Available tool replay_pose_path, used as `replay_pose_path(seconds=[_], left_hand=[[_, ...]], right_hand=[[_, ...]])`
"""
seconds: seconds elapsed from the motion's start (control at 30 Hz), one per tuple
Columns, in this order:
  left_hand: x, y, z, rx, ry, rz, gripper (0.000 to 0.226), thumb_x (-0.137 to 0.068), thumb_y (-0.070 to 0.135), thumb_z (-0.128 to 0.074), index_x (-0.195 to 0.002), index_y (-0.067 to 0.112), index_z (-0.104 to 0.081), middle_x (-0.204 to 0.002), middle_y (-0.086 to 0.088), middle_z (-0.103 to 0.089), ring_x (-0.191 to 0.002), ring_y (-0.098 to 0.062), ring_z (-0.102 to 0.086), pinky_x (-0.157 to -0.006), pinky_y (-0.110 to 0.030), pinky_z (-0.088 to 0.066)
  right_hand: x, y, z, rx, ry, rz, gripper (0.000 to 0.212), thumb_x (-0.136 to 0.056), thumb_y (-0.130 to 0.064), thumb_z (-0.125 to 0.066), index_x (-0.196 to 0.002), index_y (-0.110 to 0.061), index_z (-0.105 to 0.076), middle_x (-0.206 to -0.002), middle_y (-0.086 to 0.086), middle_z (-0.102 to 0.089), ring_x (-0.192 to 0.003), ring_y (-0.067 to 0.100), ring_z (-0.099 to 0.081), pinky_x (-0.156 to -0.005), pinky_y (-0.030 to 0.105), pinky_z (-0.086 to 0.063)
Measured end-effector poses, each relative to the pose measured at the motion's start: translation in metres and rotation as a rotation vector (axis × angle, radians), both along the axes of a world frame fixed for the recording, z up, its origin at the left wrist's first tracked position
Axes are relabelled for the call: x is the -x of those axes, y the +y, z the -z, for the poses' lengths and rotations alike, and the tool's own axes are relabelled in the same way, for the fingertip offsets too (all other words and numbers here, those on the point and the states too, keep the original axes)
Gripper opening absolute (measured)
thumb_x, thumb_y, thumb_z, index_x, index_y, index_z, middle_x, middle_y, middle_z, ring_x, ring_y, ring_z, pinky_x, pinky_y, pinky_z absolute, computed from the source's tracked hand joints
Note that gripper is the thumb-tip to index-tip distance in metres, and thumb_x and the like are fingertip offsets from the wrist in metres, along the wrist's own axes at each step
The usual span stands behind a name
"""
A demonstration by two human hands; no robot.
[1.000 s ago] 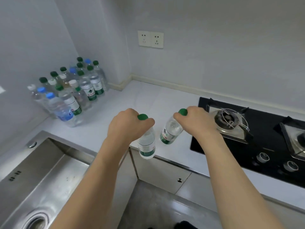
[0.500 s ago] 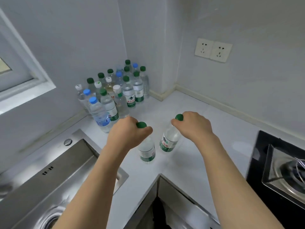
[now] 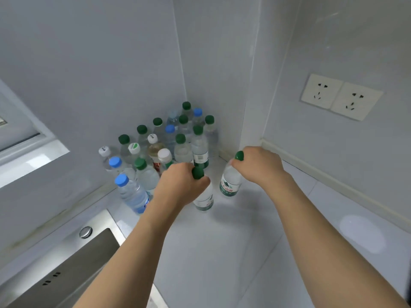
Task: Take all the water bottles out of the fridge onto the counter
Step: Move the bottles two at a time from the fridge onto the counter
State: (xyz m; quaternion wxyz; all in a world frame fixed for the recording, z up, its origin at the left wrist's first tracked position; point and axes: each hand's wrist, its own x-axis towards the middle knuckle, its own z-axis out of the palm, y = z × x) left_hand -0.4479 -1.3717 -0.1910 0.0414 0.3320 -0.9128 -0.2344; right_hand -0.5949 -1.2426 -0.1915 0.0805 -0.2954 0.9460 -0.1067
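My left hand (image 3: 181, 185) grips the neck of a green-capped water bottle (image 3: 203, 200), whose base is at or just above the white counter (image 3: 233, 252). My right hand (image 3: 259, 164) holds a second green-capped water bottle (image 3: 230, 182) by its neck, slightly tilted, close to the counter. Both bottles are right in front of a cluster of several standing bottles (image 3: 160, 143) with green, blue and white caps, packed into the corner where the walls meet.
A steel sink (image 3: 66, 270) lies at the lower left, with its overflow button beside the bottle cluster. A double wall socket (image 3: 340, 96) is on the right wall. A window sill juts out at the far left.
Both hands carried their bottles forward and left from near the stove to the corner, and lowered them close to the counter beside the bottle cluster. The stove has left the view.
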Motion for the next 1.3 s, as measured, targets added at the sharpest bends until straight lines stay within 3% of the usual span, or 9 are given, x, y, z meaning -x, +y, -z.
replay_pose_path(seconds=[0.1, 0.3, 0.53, 0.9, 1.17, 1.3], left_hand=[[0.028, -0.01, 0.008, -0.014, -0.025, 0.008, 0.025, -0.079, 0.034, -0.058, -0.068, 0.013, -0.052, -0.06, 0.0, -0.052, -0.055, -0.017, -0.047, -0.048, -0.025, -0.034], [0.088, -0.034, 0.024, 0.018, -0.079, 0.086, 0.025, -0.08, 0.034, -0.056, -0.066, 0.015, -0.045, -0.065, -0.001, -0.051, -0.063, -0.024, -0.051, -0.049, -0.028, -0.033], [0.136, -0.062, 0.038, 0.024, -0.086, 0.162, 0.028, -0.087, 0.035, -0.056, -0.069, 0.02, -0.041, -0.068, 0.003, -0.05, -0.068, -0.023, -0.053, -0.056, -0.029, -0.038], [0.159, -0.073, 0.065, -0.013, 0.056, 0.146, 0.021, -0.089, 0.035, -0.057, -0.084, 0.018, -0.046, -0.077, 0.002, -0.051, -0.073, -0.021, -0.05, -0.062, -0.027, -0.035], [0.158, -0.072, 0.063, -0.045, 0.038, 0.117, 0.018, -0.09, 0.035, -0.056, -0.089, 0.018, -0.05, -0.081, 0.001, -0.056, -0.078, -0.024, -0.057, -0.064, -0.028, -0.039], [0.155, -0.065, 0.056, -0.003, -0.005, 0.113, 0.024, -0.093, 0.034, -0.053, -0.104, 0.012, -0.056, -0.1, -0.009, -0.064, -0.094, -0.031, -0.061, -0.071, -0.03, -0.044]], right_hand=[[0.026, -0.016, 0.004, -0.043, 0.013, -0.043, 0.032, -0.092, -0.047, -0.047, -0.089, -0.015, -0.05, -0.096, 0.005, -0.062, -0.08, 0.028, -0.052, -0.068, 0.031, -0.037], [0.077, -0.054, 0.015, -0.119, 0.048, -0.105, 0.026, -0.094, -0.043, -0.047, -0.09, -0.017, -0.048, -0.105, 0.007, -0.064, -0.096, 0.029, -0.06, -0.071, 0.031, -0.035], [0.114, -0.09, 0.033, -0.185, 0.031, -0.118, 0.037, -0.097, -0.042, -0.046, -0.117, -0.012, -0.052, -0.118, 0.008, -0.061, -0.108, 0.029, -0.059, -0.075, 0.031, -0.035], [0.136, -0.123, 0.058, -0.113, -0.02, -0.034, 0.03, -0.092, -0.031, -0.056, -0.117, -0.016, -0.052, -0.112, 0.004, -0.062, -0.103, 0.026, -0.06, -0.072, 0.03, -0.039], [0.133, -0.122, 0.055, -0.014, -0.146, 0.025, 0.032, -0.092, -0.04, -0.055, -0.115, -0.017, -0.053, -0.112, 0.003, -0.061, -0.101, 0.025, -0.059, -0.072, 0.03, -0.039], [0.115, -0.096, 0.05, 0.068, -0.227, 0.085, 0.043, -0.09, -0.049, -0.056, -0.119, -0.017, -0.052, -0.115, 0.005, -0.063, -0.103, 0.028, -0.06, -0.072, 0.032, -0.042]])
